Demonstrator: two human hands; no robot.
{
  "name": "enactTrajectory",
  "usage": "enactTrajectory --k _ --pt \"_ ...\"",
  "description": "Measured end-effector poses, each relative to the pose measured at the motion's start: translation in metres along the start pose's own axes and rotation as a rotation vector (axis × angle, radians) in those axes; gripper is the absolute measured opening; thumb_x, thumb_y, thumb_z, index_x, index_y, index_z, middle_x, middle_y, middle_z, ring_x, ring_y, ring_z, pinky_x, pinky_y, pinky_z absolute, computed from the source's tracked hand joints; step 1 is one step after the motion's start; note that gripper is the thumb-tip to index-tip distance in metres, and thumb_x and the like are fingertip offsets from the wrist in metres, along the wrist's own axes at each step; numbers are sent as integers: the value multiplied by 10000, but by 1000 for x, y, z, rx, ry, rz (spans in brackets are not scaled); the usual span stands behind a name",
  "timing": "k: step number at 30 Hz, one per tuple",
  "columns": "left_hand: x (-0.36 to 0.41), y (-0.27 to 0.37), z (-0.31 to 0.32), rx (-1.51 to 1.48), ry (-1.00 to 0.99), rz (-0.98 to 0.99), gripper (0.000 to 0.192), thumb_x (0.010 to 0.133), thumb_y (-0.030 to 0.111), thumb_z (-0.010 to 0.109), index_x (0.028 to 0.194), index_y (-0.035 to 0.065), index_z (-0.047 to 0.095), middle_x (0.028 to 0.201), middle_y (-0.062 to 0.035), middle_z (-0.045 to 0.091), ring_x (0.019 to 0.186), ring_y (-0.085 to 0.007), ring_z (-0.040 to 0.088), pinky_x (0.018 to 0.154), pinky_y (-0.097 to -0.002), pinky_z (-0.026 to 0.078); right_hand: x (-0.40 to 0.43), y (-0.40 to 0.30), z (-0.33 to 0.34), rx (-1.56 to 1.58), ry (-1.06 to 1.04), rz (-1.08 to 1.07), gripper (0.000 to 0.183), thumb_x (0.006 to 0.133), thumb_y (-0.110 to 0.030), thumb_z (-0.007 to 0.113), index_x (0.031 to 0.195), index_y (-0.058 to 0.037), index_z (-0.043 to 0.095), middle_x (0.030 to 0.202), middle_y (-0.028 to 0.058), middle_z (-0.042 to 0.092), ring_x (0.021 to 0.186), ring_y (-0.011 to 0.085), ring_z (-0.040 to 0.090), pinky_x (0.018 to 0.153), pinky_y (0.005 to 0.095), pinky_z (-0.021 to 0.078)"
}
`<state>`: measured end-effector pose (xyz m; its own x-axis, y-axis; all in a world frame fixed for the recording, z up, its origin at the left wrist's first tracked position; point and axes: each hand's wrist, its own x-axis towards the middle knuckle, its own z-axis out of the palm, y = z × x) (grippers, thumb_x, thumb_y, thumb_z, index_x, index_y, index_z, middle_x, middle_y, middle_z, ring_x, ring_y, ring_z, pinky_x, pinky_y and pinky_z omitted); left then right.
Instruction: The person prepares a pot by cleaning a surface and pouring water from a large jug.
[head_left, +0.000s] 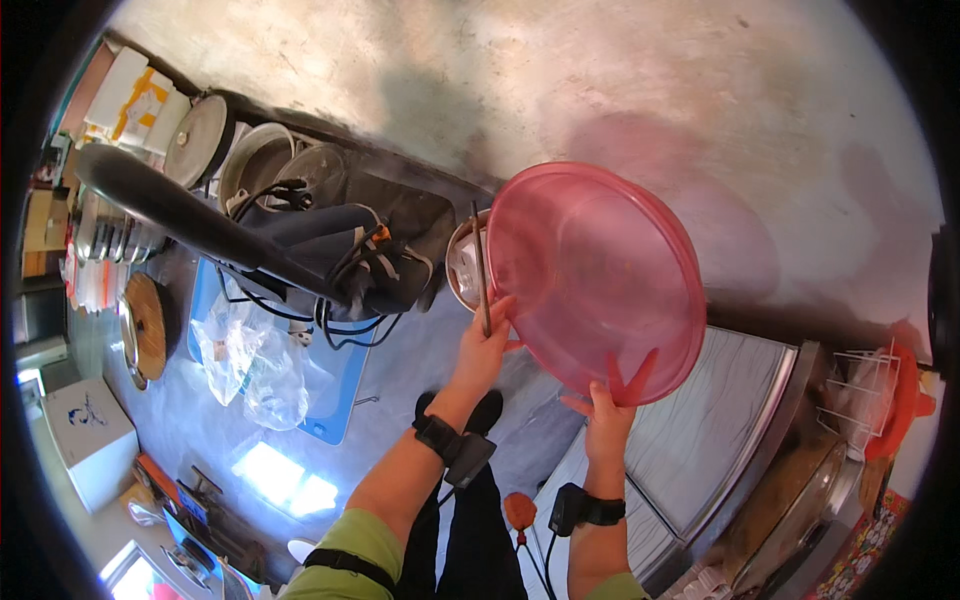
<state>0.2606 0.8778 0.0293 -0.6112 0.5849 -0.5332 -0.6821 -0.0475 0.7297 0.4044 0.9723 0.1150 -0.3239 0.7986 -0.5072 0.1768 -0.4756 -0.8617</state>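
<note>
A translucent pink plastic basin (600, 277) is tilted up before me, its inside towards me. My left hand (484, 349) grips its rim at the lower left. At the lower edge my right hand (609, 424) has hold of the rim, with its fingers showing through the plastic. A thin dark rod (480, 270) runs up from my left thumb along the basin's left side; I cannot tell if the hand holds it. Partly hidden behind the basin is a round metal bowl (461, 266) with clear plastic in it.
On the left stands a dark chair-like object with a curved black arm (187, 217) and looped cables. Clear plastic bags (255, 367) lie on a blue board (337, 412). A grey-white cabinet (705, 435) stands at right. Pots (259, 157) line the wall.
</note>
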Motion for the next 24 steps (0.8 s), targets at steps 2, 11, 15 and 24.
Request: enactTrajectory --k 2,11,15,24 --pt "4 -8 -7 26 -13 80 401 933 44 394 1333 61 391 1351 -35 409 1125 -159 486 785 -300 531 3 -4 5 -54 -68 24 685 821 14 453 1425 -67 139 1367 137 356 1087 259 524 699 387 580" --pt "12 -23 -38 115 106 62 220 928 64 446 1103 70 578 1424 -63 337 1106 -157 510 763 -309 527 39 82 10 -7 86 -255 522 781 74 410 1301 38 382 1222 154 477 991 287 580 686 391 582" --pt "3 -30 -62 92 165 52 222 922 47 443 1095 66 581 1396 -79 380 1101 -162 515 762 -309 522 41 88 37 26 62 -207 573 785 75 415 1348 15 326 1284 129 430 954 261 585 703 386 571" --pt "-6 49 -43 330 131 229 271 940 52 406 1178 34 535 1063 -53 607 589 -43 491 484 -178 356 56 110 57 14 101 -434 579 778 72 396 1349 8 323 1279 154 417 987 275 570 708 389 570"
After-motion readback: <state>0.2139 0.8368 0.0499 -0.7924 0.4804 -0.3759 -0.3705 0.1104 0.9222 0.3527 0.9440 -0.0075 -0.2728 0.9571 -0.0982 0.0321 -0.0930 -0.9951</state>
